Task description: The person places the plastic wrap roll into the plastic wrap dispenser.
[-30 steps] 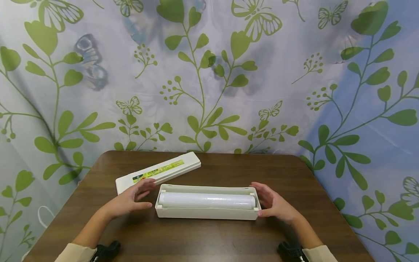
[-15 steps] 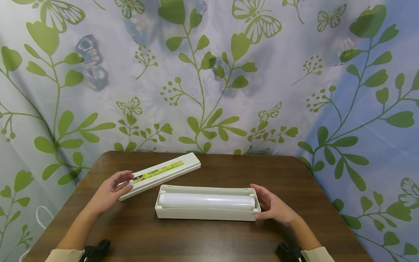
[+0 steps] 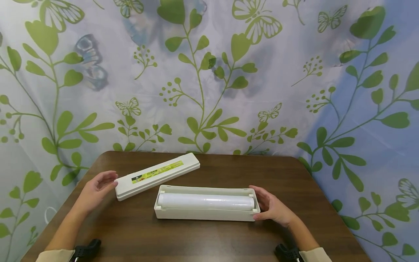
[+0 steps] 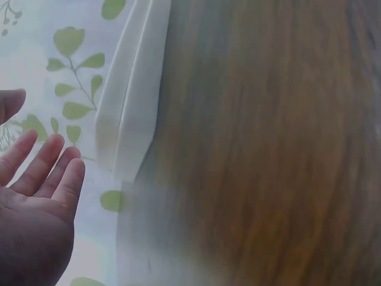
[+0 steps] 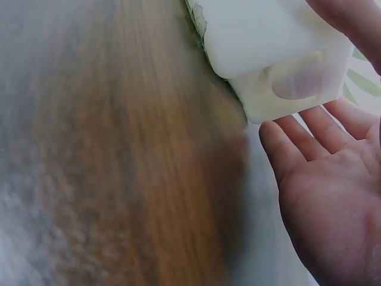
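Observation:
A long off-white box (image 3: 207,214) lies across the table with its top uncovered. Inside rests a white roll of wrap (image 3: 206,201). My right hand (image 3: 275,208) is at the box's right end, thumb by the front corner and fingers by the back one; in the right wrist view its relaxed fingers (image 5: 315,134) lie right at the box's end wall (image 5: 297,89). Slanted behind and to the left is the white lid (image 3: 157,176) with a yellow-green label. My left hand (image 3: 95,191), holding nothing, is beside the lid's left end, its fingers loosely bent.
The brown wooden table (image 3: 209,238) has rounded far corners. Behind and around it hangs a curtain (image 3: 209,91) printed with green leaves and butterflies. A white cord (image 3: 48,214) shows past the table's left edge.
My left hand has moved left from the box's left end, past the lid, to the lid's outer end. The lid's left end shifted slightly. My right hand has stayed by the box.

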`<action>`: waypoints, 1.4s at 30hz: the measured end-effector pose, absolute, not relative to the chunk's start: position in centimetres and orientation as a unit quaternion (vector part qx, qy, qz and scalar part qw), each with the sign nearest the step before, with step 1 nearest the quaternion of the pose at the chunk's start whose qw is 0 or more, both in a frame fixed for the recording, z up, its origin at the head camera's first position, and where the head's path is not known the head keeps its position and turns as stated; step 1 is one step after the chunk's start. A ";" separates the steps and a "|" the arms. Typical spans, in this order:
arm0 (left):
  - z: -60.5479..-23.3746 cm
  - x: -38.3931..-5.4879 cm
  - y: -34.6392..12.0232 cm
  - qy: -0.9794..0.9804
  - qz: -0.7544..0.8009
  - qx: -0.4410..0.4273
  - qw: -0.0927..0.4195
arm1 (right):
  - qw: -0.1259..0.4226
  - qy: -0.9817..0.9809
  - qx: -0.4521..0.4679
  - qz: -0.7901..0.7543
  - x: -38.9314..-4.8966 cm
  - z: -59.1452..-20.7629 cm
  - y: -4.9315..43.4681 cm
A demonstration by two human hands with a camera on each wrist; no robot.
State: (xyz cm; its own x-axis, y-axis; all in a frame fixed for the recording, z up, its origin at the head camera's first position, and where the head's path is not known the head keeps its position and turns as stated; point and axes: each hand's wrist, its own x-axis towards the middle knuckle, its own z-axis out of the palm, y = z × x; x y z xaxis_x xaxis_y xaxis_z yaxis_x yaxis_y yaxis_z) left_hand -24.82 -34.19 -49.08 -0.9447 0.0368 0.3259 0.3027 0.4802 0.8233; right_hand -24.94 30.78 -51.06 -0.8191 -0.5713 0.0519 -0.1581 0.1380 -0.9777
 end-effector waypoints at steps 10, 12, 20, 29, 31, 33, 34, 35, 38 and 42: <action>-49.6 -25.2 -35.8 -0.875 -0.469 -0.081 0.096 | 0.167 0.728 -0.252 -0.615 -25.2 -51.2 30.6; -49.7 -25.3 -35.9 -0.877 -0.467 -0.079 0.083 | 0.166 0.726 -0.258 -0.616 -25.3 -51.2 30.5; -49.8 -26.3 -36.3 -0.884 -0.458 -0.078 0.050 | 0.163 0.720 -0.268 -0.619 -25.6 -51.4 30.4; -49.6 -27.4 -36.5 -0.886 -0.456 -0.087 0.013 | 0.164 0.732 -0.255 -0.610 -25.6 -51.2 30.1; -49.6 -27.5 -36.5 -0.888 -0.452 -0.088 0.004 | 0.166 0.734 -0.252 -0.608 -25.6 -51.2 30.2; -49.6 -27.7 -36.5 -0.892 -0.443 -0.087 -0.006 | 0.168 0.735 -0.250 -0.608 -25.6 -51.1 30.2; -49.6 -27.8 -36.6 -0.894 -0.439 -0.086 -0.013 | 0.168 0.735 -0.250 -0.607 -25.6 -51.1 30.2; -49.6 -27.9 -36.6 -0.896 -0.436 -0.086 -0.019 | 0.170 0.736 -0.247 -0.607 -25.6 -51.1 30.2; -49.7 -28.1 -36.6 -0.898 -0.430 -0.088 -0.035 | 0.173 0.736 -0.248 -0.606 -25.6 -51.0 30.2; -49.7 -28.3 -36.4 -0.894 -0.436 -0.095 -0.044 | 0.176 0.733 -0.254 -0.606 -25.6 -51.0 30.2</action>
State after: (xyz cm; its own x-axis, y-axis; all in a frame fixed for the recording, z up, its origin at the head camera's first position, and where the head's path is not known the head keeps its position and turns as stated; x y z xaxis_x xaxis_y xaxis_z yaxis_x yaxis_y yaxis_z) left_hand -28.27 -36.37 -49.67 -0.9780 0.2083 0.0047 0.1318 0.6009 0.7884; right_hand -25.58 30.21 -51.00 -0.8094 -0.5851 0.0507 -0.1595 0.1360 -0.9778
